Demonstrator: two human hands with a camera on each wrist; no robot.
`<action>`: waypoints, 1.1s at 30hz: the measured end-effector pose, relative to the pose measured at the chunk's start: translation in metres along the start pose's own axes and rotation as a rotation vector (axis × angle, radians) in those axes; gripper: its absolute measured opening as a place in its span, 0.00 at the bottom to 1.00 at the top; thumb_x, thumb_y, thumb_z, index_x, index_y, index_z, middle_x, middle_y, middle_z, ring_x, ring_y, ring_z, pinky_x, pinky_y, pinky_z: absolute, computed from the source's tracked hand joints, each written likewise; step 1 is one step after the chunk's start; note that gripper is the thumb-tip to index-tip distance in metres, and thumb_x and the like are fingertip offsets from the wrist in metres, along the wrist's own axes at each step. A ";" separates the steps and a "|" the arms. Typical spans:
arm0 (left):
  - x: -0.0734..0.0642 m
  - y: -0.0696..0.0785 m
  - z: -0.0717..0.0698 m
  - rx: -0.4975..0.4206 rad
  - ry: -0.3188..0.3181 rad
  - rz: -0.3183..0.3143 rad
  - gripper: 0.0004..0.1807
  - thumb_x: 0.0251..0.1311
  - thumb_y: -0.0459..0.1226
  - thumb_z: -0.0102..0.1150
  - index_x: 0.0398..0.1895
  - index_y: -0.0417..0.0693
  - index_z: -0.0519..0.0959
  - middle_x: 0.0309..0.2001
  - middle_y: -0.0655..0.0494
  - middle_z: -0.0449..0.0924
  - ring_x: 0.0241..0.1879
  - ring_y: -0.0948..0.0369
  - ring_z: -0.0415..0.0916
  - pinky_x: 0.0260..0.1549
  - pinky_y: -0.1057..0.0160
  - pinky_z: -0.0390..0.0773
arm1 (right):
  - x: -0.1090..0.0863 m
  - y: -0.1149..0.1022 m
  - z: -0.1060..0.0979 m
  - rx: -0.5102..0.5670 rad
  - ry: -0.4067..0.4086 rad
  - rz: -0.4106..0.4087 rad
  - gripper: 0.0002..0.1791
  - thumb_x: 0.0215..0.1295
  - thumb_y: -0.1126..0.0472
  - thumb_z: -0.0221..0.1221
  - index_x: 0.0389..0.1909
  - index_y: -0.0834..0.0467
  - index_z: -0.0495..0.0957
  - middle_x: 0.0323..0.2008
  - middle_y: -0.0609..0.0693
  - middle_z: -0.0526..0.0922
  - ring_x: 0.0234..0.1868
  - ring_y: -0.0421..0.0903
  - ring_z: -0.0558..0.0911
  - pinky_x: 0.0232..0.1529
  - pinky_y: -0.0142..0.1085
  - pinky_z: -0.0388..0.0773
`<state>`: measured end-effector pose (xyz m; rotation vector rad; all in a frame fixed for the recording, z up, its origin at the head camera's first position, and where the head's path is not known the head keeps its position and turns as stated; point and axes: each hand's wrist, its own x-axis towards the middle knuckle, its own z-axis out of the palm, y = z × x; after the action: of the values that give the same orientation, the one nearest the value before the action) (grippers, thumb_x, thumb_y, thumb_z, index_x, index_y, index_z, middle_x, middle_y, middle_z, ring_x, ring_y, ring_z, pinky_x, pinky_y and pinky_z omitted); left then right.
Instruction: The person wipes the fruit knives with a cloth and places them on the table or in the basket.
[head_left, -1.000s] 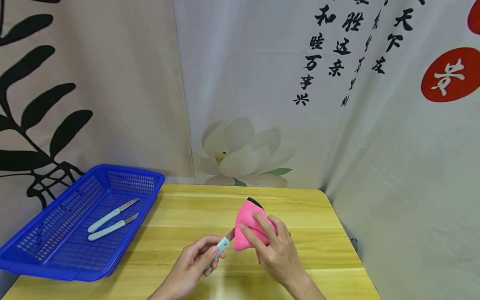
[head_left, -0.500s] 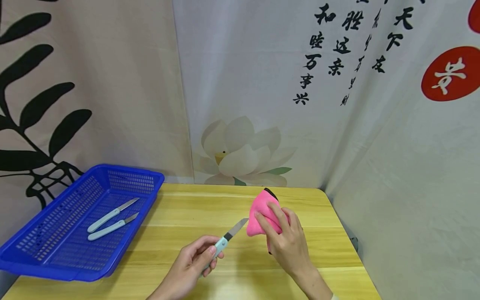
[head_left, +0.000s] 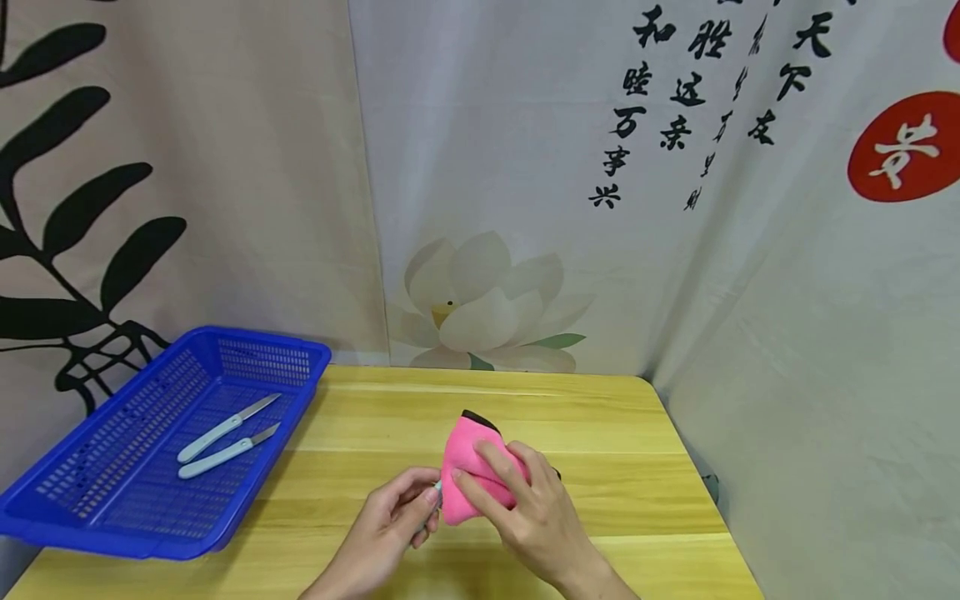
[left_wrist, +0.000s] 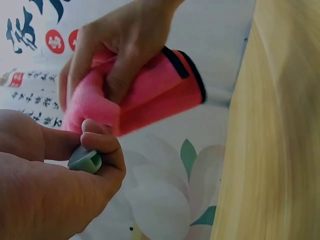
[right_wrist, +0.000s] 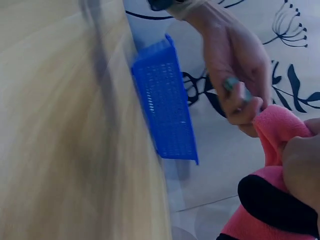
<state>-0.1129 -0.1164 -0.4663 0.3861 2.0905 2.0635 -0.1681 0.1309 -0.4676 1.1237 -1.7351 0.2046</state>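
Note:
In the head view my left hand (head_left: 367, 529) grips the pale green handle of a knife. The handle end (left_wrist: 86, 161) pokes out of the fist in the left wrist view. The blade is hidden behind or inside a folded pink cloth (head_left: 467, 471) with black edging. My right hand (head_left: 536, 517) holds this cloth bunched between thumb and fingers, close against the left fingertips. Both hands are above the wooden table (head_left: 637, 475).
A blue plastic basket (head_left: 112, 546) stands at the table's left side. Two knives lie in it, an upper knife (head_left: 225, 429) and a lower knife (head_left: 225, 458), blades pointing right. A printed curtain (head_left: 480, 150) hangs behind the table.
The right hand and cloth first moved up and right, off the blade tip, then came back down and left over the blade. The left hand has barely moved.

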 end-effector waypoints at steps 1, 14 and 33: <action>0.000 0.000 0.000 0.005 -0.006 0.010 0.20 0.91 0.41 0.50 0.69 0.34 0.78 0.42 0.50 0.80 0.35 0.68 0.76 0.33 0.70 0.81 | 0.000 -0.002 0.001 -0.001 -0.009 0.003 0.20 0.87 0.66 0.51 0.61 0.48 0.91 0.63 0.60 0.87 0.51 0.60 0.82 0.45 0.45 0.87; -0.002 0.001 -0.004 0.009 -0.034 -0.005 0.20 0.92 0.41 0.49 0.70 0.34 0.77 0.43 0.54 0.80 0.35 0.69 0.76 0.34 0.71 0.80 | -0.005 0.003 0.005 -0.023 0.000 0.036 0.22 0.81 0.68 0.52 0.60 0.50 0.91 0.64 0.61 0.87 0.50 0.62 0.81 0.51 0.50 0.86; -0.005 0.000 -0.005 -0.012 -0.061 -0.053 0.22 0.92 0.43 0.49 0.71 0.34 0.76 0.50 0.49 0.84 0.36 0.69 0.77 0.33 0.72 0.80 | -0.018 0.022 -0.001 -0.058 -0.034 0.127 0.25 0.79 0.67 0.50 0.64 0.48 0.90 0.67 0.61 0.86 0.51 0.60 0.81 0.48 0.49 0.84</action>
<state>-0.1097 -0.1225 -0.4666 0.3820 2.0301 2.0082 -0.1829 0.1544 -0.4742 0.9815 -1.8330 0.2124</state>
